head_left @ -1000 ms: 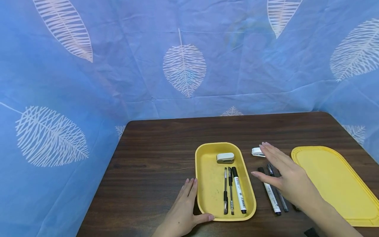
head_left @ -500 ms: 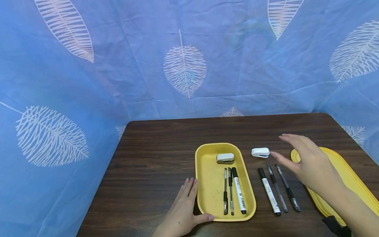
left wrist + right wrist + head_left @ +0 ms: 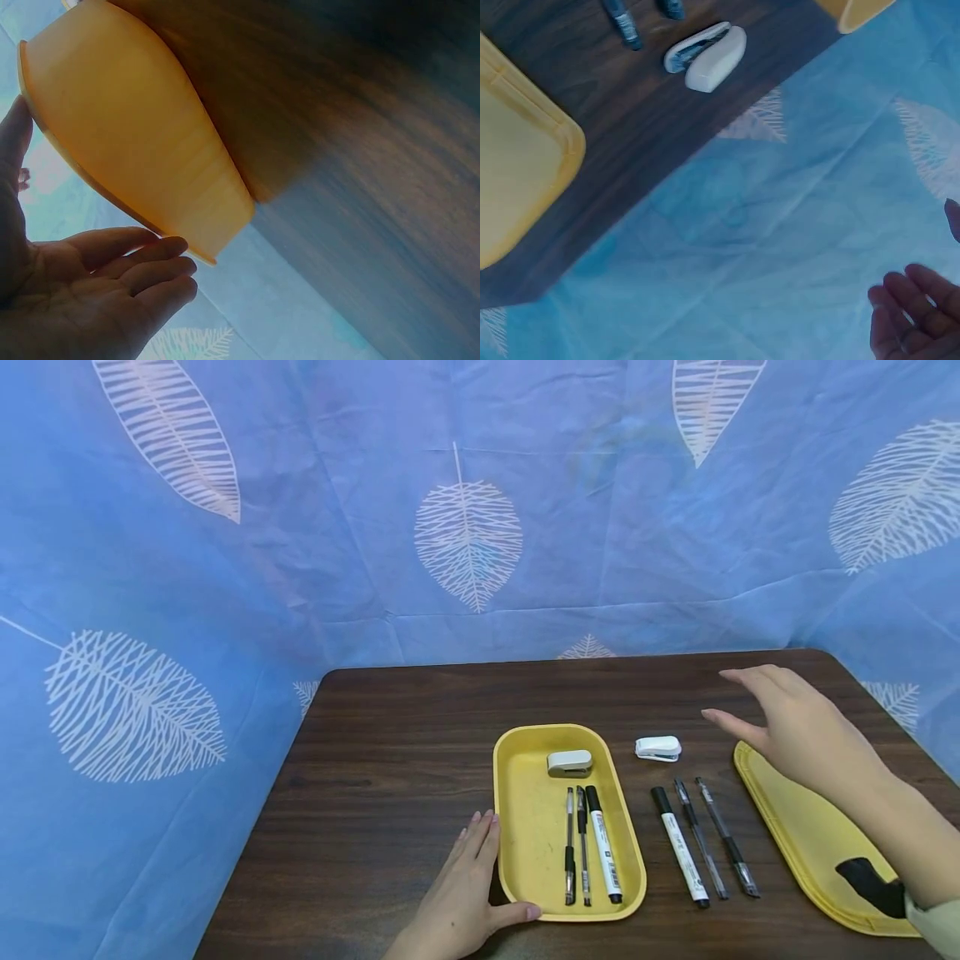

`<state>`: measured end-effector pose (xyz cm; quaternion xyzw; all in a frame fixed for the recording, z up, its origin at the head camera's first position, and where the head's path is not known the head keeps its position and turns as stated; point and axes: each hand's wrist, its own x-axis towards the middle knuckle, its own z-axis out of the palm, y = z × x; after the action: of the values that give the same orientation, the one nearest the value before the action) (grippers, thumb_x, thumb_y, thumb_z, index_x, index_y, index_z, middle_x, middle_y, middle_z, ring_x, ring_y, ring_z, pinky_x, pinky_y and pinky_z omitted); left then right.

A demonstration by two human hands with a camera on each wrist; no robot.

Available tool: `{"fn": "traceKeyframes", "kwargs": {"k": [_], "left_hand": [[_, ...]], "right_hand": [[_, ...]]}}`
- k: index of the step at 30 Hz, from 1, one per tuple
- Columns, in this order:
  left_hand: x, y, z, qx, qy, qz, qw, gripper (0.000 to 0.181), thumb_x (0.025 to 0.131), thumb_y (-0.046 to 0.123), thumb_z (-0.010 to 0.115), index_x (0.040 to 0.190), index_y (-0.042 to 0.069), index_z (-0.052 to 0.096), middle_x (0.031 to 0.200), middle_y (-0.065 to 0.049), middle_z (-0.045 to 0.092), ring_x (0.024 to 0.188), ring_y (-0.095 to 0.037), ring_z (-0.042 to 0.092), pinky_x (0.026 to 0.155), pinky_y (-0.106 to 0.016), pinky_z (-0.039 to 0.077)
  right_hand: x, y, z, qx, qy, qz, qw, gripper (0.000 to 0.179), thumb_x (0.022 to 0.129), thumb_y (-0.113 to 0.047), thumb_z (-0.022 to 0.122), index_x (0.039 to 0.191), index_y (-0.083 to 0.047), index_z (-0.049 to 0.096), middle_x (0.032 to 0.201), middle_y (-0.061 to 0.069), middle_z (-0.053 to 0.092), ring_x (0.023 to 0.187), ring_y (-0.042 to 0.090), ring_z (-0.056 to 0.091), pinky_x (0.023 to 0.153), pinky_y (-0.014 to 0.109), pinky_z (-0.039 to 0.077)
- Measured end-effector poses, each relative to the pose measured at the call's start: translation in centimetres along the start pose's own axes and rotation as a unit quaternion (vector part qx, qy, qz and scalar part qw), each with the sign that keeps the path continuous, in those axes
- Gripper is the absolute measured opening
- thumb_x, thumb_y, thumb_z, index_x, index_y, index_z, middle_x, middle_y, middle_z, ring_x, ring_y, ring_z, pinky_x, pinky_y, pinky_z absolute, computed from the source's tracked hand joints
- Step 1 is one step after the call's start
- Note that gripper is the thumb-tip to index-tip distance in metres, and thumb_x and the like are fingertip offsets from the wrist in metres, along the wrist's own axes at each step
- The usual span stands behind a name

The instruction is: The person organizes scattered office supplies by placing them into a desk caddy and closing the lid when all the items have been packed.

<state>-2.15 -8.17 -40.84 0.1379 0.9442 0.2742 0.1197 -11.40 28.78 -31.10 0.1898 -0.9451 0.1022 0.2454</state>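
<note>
My left hand [image 3: 459, 887] rests against the left side and near corner of a yellow tray [image 3: 517, 860], fingers straight along its rim. In the tray lie a stapler [image 3: 570, 763], two pens [image 3: 569, 852] and a white marker [image 3: 604, 847]. My right hand [image 3: 806, 727] hovers over the far end of a yellow lid [image 3: 802, 827], fingers loosely bent, holding nothing. Between tray and lid lie a white stapler [image 3: 658, 748], a white marker [image 3: 681, 847] and two pens [image 3: 727, 837]. The left wrist view shows the tray's outer wall [image 3: 127, 112] beside the fingers.
The dark wooden table [image 3: 375, 760] carries everything. Behind it hangs a blue cloth [image 3: 337, 527] with white leaf prints. A black strap [image 3: 870, 887] is at the right wrist, above the lid.
My right hand has moved right and away from me, from above the loose pens to over the lid, uncovering the pens and white stapler. My left hand stays at the tray.
</note>
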Motion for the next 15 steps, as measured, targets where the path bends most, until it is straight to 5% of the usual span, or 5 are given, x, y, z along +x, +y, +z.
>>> {"fn": "traceKeyframes", "kwargs": {"k": [2,5,15], "left_hand": [[-0.1,0.0,0.0,0.001,0.002,0.002,1.0000,0.109,0.073,0.063,0.073,0.152,0.005,0.027,0.161,-0.013,0.024,0.149,-0.031,0.020,0.118,-0.053,0.026],[-0.2,0.0,0.0,0.003,0.005,0.007,1.0000,0.107,0.074,0.062,0.072,0.152,0.004,0.028,0.160,-0.013,0.025,0.149,-0.031,0.021,0.118,-0.053,0.027],[-0.1,0.0,0.0,0.008,0.007,0.017,0.9998,0.106,0.075,0.061,0.073,0.152,0.004,0.028,0.160,-0.013,0.026,0.149,-0.030,0.022,0.118,-0.052,0.026]], "right_hand": [[0.3,0.4,0.5,0.006,-0.051,0.030,0.9982,0.054,0.085,-0.026,0.074,0.126,0.006,0.057,0.116,0.029,0.059,0.108,0.045,0.055,0.080,0.059,0.048],[0.6,1.0,1.7,0.013,-0.098,0.049,0.9939,0.054,0.086,-0.024,0.073,0.127,0.007,0.056,0.120,0.031,0.057,0.109,0.046,0.055,0.082,0.061,0.048],[0.8,1.7,4.6,0.018,-0.136,0.060,0.9887,0.056,0.088,-0.028,0.071,0.128,0.007,0.055,0.123,0.032,0.055,0.111,0.049,0.054,0.086,0.062,0.048]]}}
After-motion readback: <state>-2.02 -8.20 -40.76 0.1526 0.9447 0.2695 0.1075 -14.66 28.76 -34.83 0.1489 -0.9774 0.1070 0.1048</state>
